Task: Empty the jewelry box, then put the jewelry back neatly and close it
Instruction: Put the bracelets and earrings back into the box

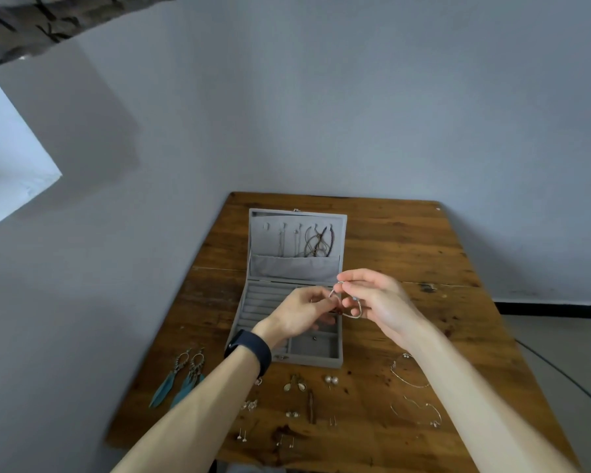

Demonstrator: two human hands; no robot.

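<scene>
A grey velvet jewelry box point(325, 357) lies open on the wooden table point(423, 254), its lid point(263, 244) upright with several necklaces point(316, 242) hanging inside. Above the box tray, my left hand point(301, 312) and my right hand point(376, 298) both pinch a thin silver bracelet point(354, 314) that loops between them. A small dark bead lies in the front compartment point(314, 338). In front of the box lie teal feather earrings point(180, 378), pearl studs point(331, 379), several small earrings point(294, 385) and thin silver bracelets point(413, 407).
The table stands against a pale wall. Its left edge drops off near the feather earrings, and its right side by the floor has a dark cable point(560, 373) running past. A black band point(249, 349) sits on my left wrist.
</scene>
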